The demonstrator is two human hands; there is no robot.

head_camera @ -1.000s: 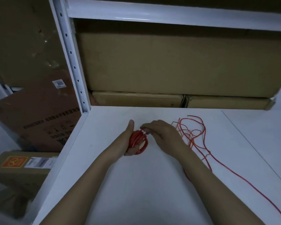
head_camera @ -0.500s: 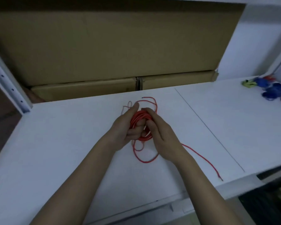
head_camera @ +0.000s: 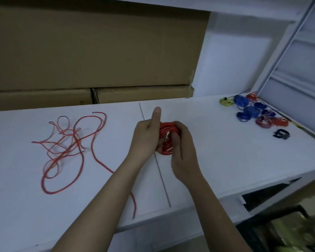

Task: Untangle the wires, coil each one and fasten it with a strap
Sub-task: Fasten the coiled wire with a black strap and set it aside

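Red wire wound into a small coil (head_camera: 168,138) sits between both hands, held just above the white surface (head_camera: 216,151) near its seam. It looks light and springy: thin insulated strands of that kind probably want to spring open once pressure comes off, and the smooth jacket likely slips turn over turn. The safest hold, I judge, is across the whole bundle, pinching all the turns together at one side of the ring so the other side stays free for a strap.

The left hand (head_camera: 145,139) holds the coil from its left side, fingers curled under and into the ring, thumb standing straight up and clear of the wire. The right hand (head_camera: 182,142) wraps over the coil's right side, fingers (head_camera: 175,140) bent round the turns and one fingertip tucked into the middle; neither hand is spread.

More red wire (head_camera: 69,142) lies loose and tangled on the surface to the left, well apart from the hands, one strand running off toward the near edge. Finished bundles (head_camera: 251,111), blue, red and yellow-green, lie far right, with a dark strap (head_camera: 281,134) just beside them.
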